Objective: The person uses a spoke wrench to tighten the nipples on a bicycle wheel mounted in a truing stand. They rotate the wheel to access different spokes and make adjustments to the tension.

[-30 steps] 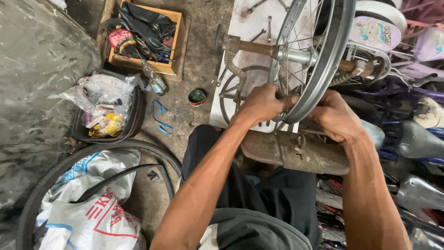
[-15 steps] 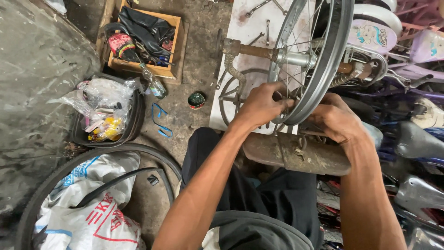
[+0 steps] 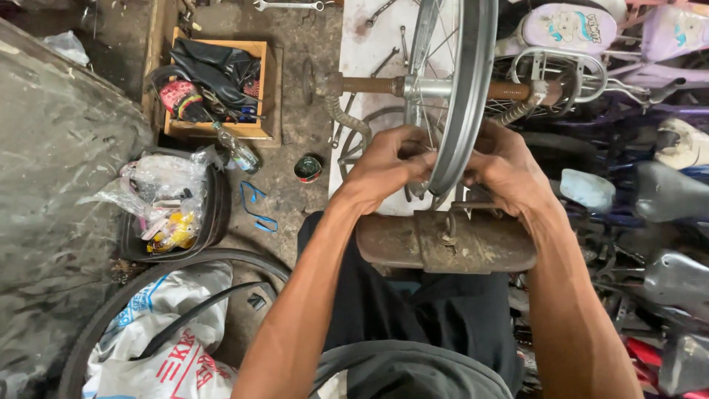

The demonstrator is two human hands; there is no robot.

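A silver bicycle wheel rim (image 3: pixel 469 89) with thin spokes stands upright on a rusty axle stand (image 3: pixel 369 85) in front of me. My left hand (image 3: pixel 388 162) is closed on the spokes at the rim's lower left side. My right hand (image 3: pixel 506 166) grips the rim's lower right side, fingers curled against it. Both hands meet at the bottom of the rim, just above a rusty brown metal plate (image 3: pixel 443 240). What sits under the fingers is hidden.
A wooden box (image 3: pixel 258 89) of black rubber and tools stands at the back left, with a bottle (image 3: pixel 238 151) and a small tin (image 3: pixel 308 168) near it. A bin with plastic bags (image 3: pixel 166 203), a tyre (image 3: pixel 185 266) over white sacks, and bicycle saddles (image 3: pixel 665 188) at right crowd the floor.
The view has drifted slightly. Both hands stay at the bottom of the rim and have shifted a little along it, working at the spokes.
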